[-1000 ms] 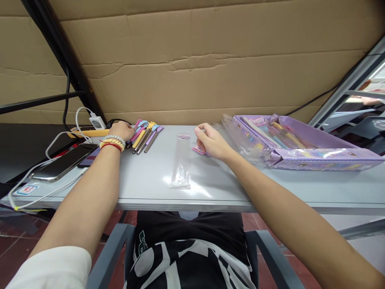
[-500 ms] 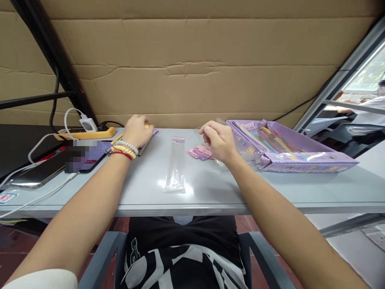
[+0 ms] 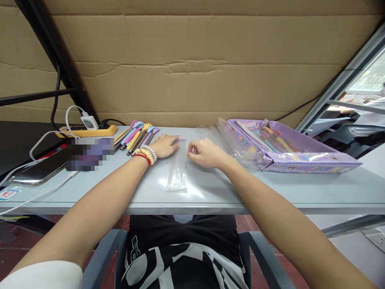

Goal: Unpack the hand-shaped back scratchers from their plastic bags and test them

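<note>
A clear plastic bag (image 3: pixel 177 178) with a pink label at its far end lies flat on the table in front of me. My left hand (image 3: pixel 165 146) rests with fingers stretched out, their tips at the labelled end of the bag. Just right of the bag, my right hand (image 3: pixel 207 153) is curled, thumb and fingers together; whatever it may hold is hidden. The small pink cards are out of sight, with my right hand over their place. Several pens (image 3: pixel 140 138) with colourful shaped tops lie left of my left hand.
A purple box (image 3: pixel 313 163) holding packed pens stands at the right, with clear plastic bags (image 3: pixel 222 138) beside it. At the left are a phone (image 3: pixel 39 170), white cables and a yellow power strip (image 3: pixel 104 131). A cardboard wall (image 3: pixel 192 88) closes off the back.
My left hand has moved right from the pens to the bag's labelled end, uncovering the pens. My right hand has come left and nearer, over where the pink cards lay.
</note>
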`<state>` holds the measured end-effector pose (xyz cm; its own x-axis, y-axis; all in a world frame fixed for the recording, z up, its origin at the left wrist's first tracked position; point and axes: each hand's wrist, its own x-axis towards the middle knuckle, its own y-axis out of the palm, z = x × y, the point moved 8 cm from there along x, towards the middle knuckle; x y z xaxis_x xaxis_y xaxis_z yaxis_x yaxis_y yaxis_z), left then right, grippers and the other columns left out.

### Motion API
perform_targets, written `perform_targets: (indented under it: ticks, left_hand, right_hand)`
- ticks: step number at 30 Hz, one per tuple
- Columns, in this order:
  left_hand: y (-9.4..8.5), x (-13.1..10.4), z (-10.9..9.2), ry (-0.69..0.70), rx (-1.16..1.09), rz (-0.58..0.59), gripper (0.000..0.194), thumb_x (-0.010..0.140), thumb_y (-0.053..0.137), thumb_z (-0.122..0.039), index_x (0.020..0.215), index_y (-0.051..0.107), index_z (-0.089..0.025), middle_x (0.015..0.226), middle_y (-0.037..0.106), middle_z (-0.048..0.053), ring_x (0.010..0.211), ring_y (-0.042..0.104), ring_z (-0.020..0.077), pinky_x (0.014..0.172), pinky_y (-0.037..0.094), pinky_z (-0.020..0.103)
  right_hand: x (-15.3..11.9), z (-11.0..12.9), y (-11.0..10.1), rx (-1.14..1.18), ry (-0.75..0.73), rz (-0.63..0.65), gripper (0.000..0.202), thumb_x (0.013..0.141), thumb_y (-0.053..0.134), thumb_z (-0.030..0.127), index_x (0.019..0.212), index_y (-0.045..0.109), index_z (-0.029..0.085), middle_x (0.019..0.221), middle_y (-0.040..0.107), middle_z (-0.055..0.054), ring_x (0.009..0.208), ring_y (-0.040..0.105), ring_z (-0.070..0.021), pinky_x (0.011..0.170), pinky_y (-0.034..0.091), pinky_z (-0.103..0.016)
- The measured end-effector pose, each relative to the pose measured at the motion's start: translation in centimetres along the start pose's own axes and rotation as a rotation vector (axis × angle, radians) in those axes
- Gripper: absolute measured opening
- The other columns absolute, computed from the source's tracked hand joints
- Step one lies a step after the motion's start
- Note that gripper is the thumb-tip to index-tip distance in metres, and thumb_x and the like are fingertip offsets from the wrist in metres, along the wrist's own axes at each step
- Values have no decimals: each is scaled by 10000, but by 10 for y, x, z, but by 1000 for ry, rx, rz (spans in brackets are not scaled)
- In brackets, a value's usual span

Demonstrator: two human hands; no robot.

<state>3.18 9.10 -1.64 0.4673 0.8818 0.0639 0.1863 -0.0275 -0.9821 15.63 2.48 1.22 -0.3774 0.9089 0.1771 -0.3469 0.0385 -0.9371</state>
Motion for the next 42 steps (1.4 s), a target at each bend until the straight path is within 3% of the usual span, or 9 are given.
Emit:
perform_targets:
  ticks: [2, 5, 8, 12, 16, 22, 29, 38, 42]
  left_hand:
    - [0, -1, -3, 1, 4, 22, 620, 959, 316, -450, 1512, 407, -185, 1514, 497, 128, 1445, 350, 336, 1157, 255, 561]
    - [-8, -8, -10, 24, -15, 25, 603, 952, 344, -401, 1499, 421, -158, 1380, 626, 123, 1372, 457, 313, 1157, 258, 528]
    - [-18, -17, -21, 98, -72, 30, 572, 910, 412, -302, 1459, 478, -156, 1178, 738, 93, 1179, 622, 261, 1091, 374, 420]
    - [-30, -24, -29, 202, -150, -24, 530, 840, 477, -214, 1357, 582, -165, 989, 777, 57, 956, 695, 210, 924, 496, 324]
    - [-31, -23, -28, 217, -140, -72, 466, 842, 535, -230, 1294, 614, -149, 1087, 752, 80, 991, 690, 200, 906, 511, 296]
    - [-17, -19, -30, 226, -96, 16, 497, 869, 558, -313, 1340, 565, -154, 1345, 649, 102, 1219, 612, 213, 1033, 448, 291]
    - [-11, -19, -28, 207, -106, 85, 487, 875, 523, -292, 1346, 544, -170, 1273, 690, 94, 1145, 644, 234, 986, 458, 330]
    - [-11, -19, -31, 241, -62, 79, 422, 856, 499, -302, 1248, 576, -164, 1177, 714, 85, 1055, 653, 235, 917, 472, 328]
    - [-12, -20, -32, 239, -68, 93, 494, 840, 527, -314, 1304, 548, -143, 1211, 699, 110, 1072, 647, 263, 936, 472, 363]
  right_hand:
    - [0, -2, -5, 25, 1, -35, 106, 810, 533, 265, 802, 611, 193, 774, 697, -29, 681, 557, -145, 603, 329, -263]
    - [0, -6, -10, 40, 9, -85, 124, 810, 520, 242, 813, 633, 190, 749, 697, -23, 666, 551, -144, 609, 338, -265]
    - [1, -11, -11, 5, 36, -101, 202, 805, 521, 206, 927, 680, 179, 819, 723, -41, 716, 583, -162, 626, 349, -273]
    - [1, -5, -6, -42, -45, -72, 264, 816, 556, 236, 1031, 697, 174, 958, 736, -62, 850, 622, -197, 701, 386, -284]
    - [1, 2, 5, -86, -111, -7, 295, 834, 562, 269, 1081, 695, 178, 1000, 733, -85, 907, 632, -229, 727, 393, -300]
    - [6, -4, 17, -112, -99, 4, 424, 886, 541, 309, 1280, 588, 162, 1119, 692, -153, 1033, 625, -282, 757, 423, -314]
    - [9, -5, 19, -93, -81, -5, 391, 867, 598, 241, 1253, 568, 194, 1090, 710, -129, 1014, 638, -260, 758, 441, -295]
    - [15, -4, 22, -211, -108, -4, 406, 877, 510, 180, 1281, 550, 180, 1066, 722, -126, 988, 649, -265, 731, 425, -303]
    - [16, -4, 20, -227, -107, -28, 406, 884, 460, 168, 1277, 562, 159, 1046, 726, -134, 992, 651, -280, 719, 408, -315]
